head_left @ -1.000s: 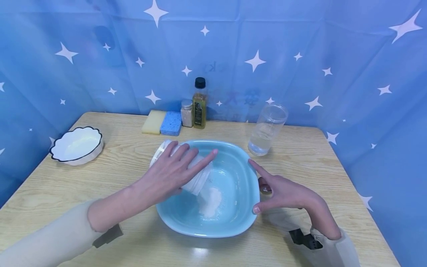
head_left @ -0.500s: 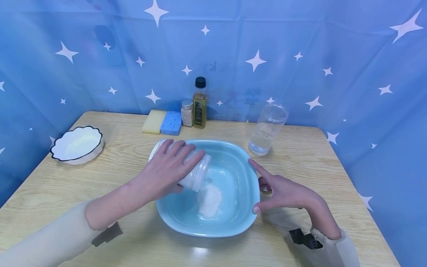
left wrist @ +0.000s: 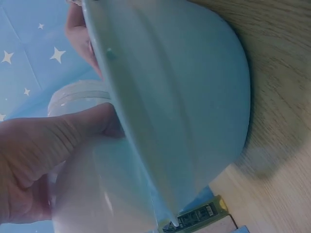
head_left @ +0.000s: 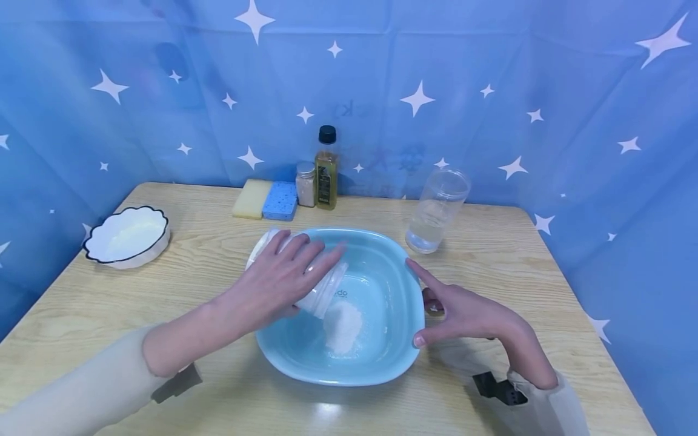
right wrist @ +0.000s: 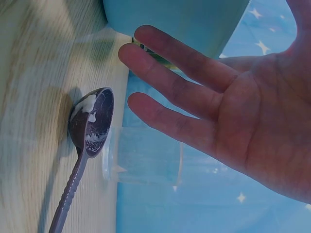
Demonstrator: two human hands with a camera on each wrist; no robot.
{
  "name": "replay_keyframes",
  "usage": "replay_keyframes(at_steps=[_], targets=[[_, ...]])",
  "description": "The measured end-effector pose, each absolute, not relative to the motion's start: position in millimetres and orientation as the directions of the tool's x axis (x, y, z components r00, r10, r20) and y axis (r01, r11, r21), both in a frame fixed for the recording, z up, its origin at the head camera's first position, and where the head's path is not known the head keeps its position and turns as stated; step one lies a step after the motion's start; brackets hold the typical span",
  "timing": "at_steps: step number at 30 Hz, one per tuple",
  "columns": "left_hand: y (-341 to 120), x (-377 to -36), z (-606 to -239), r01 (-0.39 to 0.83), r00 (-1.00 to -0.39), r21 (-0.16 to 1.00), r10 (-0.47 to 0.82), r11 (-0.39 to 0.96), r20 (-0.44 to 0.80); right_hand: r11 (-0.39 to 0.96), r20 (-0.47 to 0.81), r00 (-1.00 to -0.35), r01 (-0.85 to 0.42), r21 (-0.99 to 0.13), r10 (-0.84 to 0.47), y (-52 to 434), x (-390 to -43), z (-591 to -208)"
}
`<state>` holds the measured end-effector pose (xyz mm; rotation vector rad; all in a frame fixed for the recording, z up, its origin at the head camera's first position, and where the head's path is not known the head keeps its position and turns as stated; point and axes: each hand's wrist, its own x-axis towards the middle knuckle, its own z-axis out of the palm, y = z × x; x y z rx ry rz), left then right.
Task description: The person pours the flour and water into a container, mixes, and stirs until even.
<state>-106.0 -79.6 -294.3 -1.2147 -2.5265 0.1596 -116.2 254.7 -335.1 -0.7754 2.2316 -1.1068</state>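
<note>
My left hand (head_left: 272,283) grips a white translucent jar (head_left: 329,291) and holds it tilted, mouth down, over a light blue basin (head_left: 382,368). Below the jar's mouth a pile of white powder (head_left: 342,327) lies on the basin's floor. My right hand (head_left: 463,315) rests at the basin's right rim, index finger and thumb against it. In the right wrist view that hand (right wrist: 218,97) has straight, spread fingers and holds nothing. A metal spoon (right wrist: 90,124) with white residue lies on the table under it. The left wrist view shows the thumb (left wrist: 53,141) on the jar (left wrist: 97,189) beside the basin's wall (left wrist: 180,97).
A glass (head_left: 436,212) with a little water stands behind the basin on the right. At the back edge are a yellow sponge (head_left: 251,198), a blue sponge (head_left: 280,201), a spice jar (head_left: 305,184) and an oil bottle (head_left: 326,169). A white scalloped bowl (head_left: 126,236) sits far left.
My left hand curled its fingers round the jar and shifted it slightly up and back down over the basin. The right hand has stayed at the rim.
</note>
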Motion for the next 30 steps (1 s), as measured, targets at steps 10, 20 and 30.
replay_keyframes(at_steps=[10, 20, 30], targets=[[-80.8, -107.0, -295.2, 0.744, -0.555, -0.260, 0.786, 0.616, 0.273, 0.504, -0.204, -0.700, -0.252, -0.826, -0.685, 254.6, -115.8, -334.7], [-80.1, -108.8, -297.0, 0.732, -0.552, -0.289, 0.786, 0.616, 0.278, 0.499, -0.195, -0.699, -0.261, -0.827, -0.689, 254.3, -117.2, -335.4], [-79.8, -109.5, -296.4, 0.723, -0.570, -0.289, 0.778, 0.627, 0.264, 0.499, -0.196, -0.698, -0.260, -0.827, -0.689, 253.9, -116.5, -334.9]])
